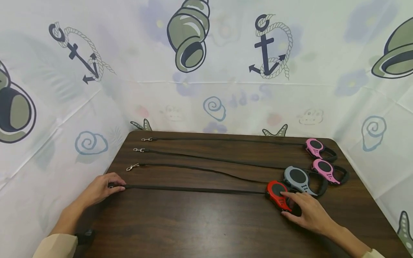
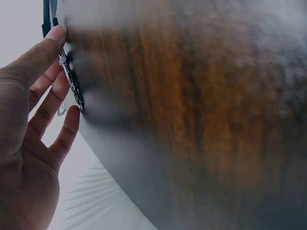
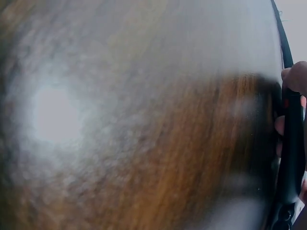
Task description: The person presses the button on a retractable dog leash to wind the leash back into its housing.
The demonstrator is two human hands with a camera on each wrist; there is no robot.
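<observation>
A red retractable dog leash [image 1: 275,189] lies on the front part of the brown table, and its black strap [image 1: 193,189] runs straight out to the left. My right hand [image 1: 308,212] grips the red casing between thumb and fingers; in the right wrist view, fingers [image 3: 295,77] hold its dark edge. At the strap's far left end, my left hand [image 1: 99,190] pinches the strap beside its metal clip [image 2: 72,81], thumb against fingers. From the head view the clip is mostly covered by that hand.
Behind the red leash lie a grey leash [image 1: 297,177] and two pink ones, one nearer [image 1: 323,166] and one farther back [image 1: 314,144]. Their straps extend left to metal clips [image 1: 133,167]. Patterned white cloth [image 1: 226,43] surrounds the brown table [image 1: 193,225].
</observation>
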